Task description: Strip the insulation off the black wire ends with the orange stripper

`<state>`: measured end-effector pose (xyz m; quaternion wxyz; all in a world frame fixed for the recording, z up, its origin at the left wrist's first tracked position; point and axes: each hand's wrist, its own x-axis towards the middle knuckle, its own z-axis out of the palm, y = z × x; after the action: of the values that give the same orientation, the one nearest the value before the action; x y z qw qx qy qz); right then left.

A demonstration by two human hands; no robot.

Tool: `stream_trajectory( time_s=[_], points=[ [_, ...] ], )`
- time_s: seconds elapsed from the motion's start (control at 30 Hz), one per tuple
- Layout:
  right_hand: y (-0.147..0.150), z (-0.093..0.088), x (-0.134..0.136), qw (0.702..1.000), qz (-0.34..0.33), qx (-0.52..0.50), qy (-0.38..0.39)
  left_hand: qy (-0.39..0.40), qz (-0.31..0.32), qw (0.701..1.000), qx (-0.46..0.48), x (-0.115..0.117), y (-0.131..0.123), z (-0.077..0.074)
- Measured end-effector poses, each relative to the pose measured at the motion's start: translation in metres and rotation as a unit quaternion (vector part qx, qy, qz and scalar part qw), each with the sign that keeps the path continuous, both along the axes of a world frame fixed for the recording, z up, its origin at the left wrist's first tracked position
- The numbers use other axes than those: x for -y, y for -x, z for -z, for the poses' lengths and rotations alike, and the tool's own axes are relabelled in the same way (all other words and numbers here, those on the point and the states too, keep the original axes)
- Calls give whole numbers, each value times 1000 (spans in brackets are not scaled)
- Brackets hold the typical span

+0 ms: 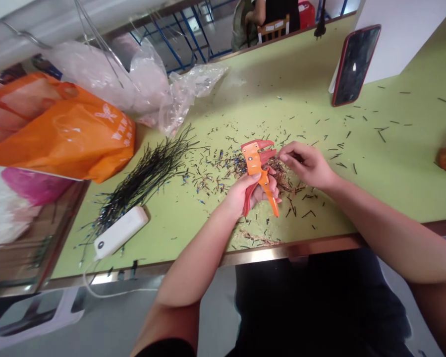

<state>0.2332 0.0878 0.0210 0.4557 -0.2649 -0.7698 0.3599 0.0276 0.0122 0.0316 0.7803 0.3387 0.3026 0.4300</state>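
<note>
Wire stripper (253, 161), orange-handled: I had it clenched in the left hand (247, 194), its long axis running away from me; the right hand (305, 163), nearer its jaws, pinched something I could not make out.

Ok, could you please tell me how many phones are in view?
1: a red-cased phone, propped on the far side of the green table against a white board. More could be hidden.
</note>
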Motion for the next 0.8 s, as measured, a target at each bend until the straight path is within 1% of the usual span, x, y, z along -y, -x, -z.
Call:
stream_trajectory(
  time_s=[0.17, 0.27, 0.37, 0.53, 0.67, 0.8],
  points=[
    [7, 5, 4, 988, -118, -62, 83, -18, 49, 998, 32, -1, 1, 3],
    [8, 5, 5, 979, -152, -83, 106, -31, 74, 995, 51, -3, 2, 6],
    [7, 6, 5, 980, -151, -75, 104, -31, 81, 995, 58, -4, 2, 7],
    [6, 6, 7, 991, -112, -31, 73, -26, 78, 995, 48, -3, 0, 6],
    [7, 5, 8, 994, -101, -25, 44, -17, 52, 998, 36, 2, -3, 4],
    [8, 7, 9, 993, -104, -30, 41, -16, 31, 999, 30, 6, -8, 3]
  ],
)
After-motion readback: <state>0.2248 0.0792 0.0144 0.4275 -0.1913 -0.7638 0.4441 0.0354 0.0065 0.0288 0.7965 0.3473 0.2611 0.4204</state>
